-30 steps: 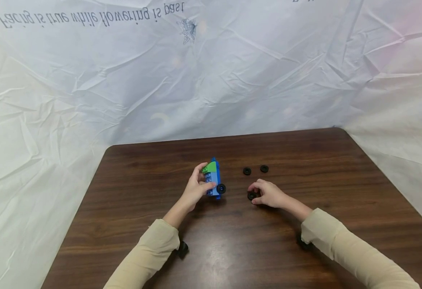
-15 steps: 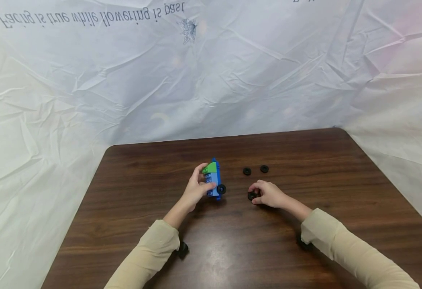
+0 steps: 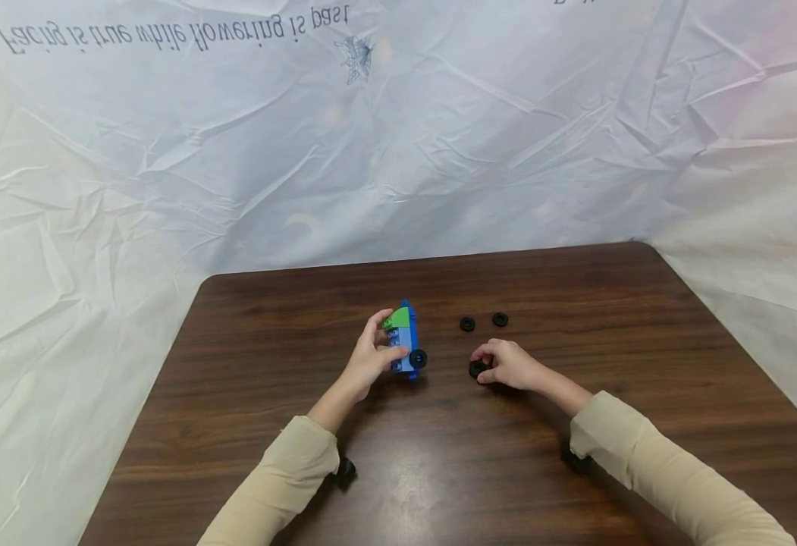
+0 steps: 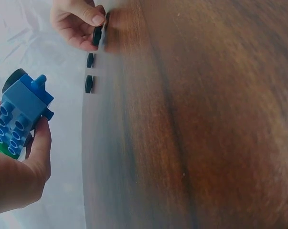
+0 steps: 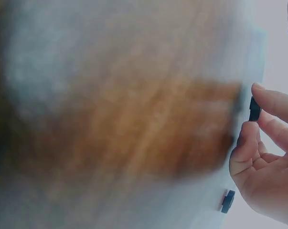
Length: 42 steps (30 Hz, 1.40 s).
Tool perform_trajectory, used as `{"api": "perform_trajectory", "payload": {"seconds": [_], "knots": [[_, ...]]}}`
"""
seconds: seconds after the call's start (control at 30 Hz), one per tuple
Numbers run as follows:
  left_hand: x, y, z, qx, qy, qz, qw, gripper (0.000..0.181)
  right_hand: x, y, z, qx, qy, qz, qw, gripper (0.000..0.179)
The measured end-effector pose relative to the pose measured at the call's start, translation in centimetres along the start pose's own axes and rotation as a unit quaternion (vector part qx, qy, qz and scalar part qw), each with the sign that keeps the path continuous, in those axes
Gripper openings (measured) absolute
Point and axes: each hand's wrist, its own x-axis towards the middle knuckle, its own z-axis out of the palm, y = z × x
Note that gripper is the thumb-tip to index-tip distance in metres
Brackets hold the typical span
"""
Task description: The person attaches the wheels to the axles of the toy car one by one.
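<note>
My left hand (image 3: 362, 365) grips a toy car (image 3: 401, 337) of blue and green building bricks, thumb on its near side. The car is held tipped on its side, studs facing left, with a black wheel (image 3: 418, 359) fitted at its near end. The left wrist view shows the studs and blue pegs of the toy car (image 4: 26, 102) up close. To the right, my right hand (image 3: 513, 367) pinches a loose black wheel (image 3: 476, 369) between thumb and fingers, low over the table. In the right wrist view this wheel (image 5: 254, 109) stands on edge between the fingertips.
Two more black wheels, one on the left (image 3: 467, 324) and one on the right (image 3: 500, 319), lie flat on the brown wooden table (image 3: 268, 318) beyond my right hand. Dark objects show under both sleeves. A pale printed sheet (image 3: 398, 152) hangs behind and beside the table.
</note>
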Motion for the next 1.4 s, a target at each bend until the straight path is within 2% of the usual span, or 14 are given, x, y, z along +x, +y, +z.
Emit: {"api": "perform_trajectory", "payload": {"seconds": [0.3, 0.6, 0.77, 1.03, 1.23, 1.4], "knots": [[0.0, 0.0, 0.1, -0.02, -0.009, 0.001, 0.9998, 0.066, 0.4, -1.0, -2.0, 0.029, 0.023, -0.002, 0.9993, 0.031], [-0.1, 0.1, 0.2, -0.02, -0.01, 0.006, 0.9997, 0.066, 0.9, -2.0, -4.1, 0.037, 0.039, 0.002, 0.9985, 0.033], [0.1, -0.2, 0.1, -0.015, -0.012, 0.007, 0.9998, 0.067, 1.1, -2.6, -4.9, 0.036, 0.053, -0.01, 0.9979, 0.031], [1.3, -2.0, 0.1, -0.015, -0.015, 0.005, 0.9998, 0.069, 1.6, -3.3, -5.3, 0.04, 0.069, -0.022, 0.9965, 0.031], [1.3, -2.3, 0.4, -0.008, -0.016, 0.021, 0.9996, 0.068, 2.2, -4.4, -5.2, 0.038, 0.082, -0.053, 0.9945, 0.031], [1.2, -2.2, 0.6, -0.013, -0.02, 0.027, 0.9994, 0.067, 2.8, -5.4, -4.8, 0.039, 0.08, -0.063, 0.994, 0.028]]}}
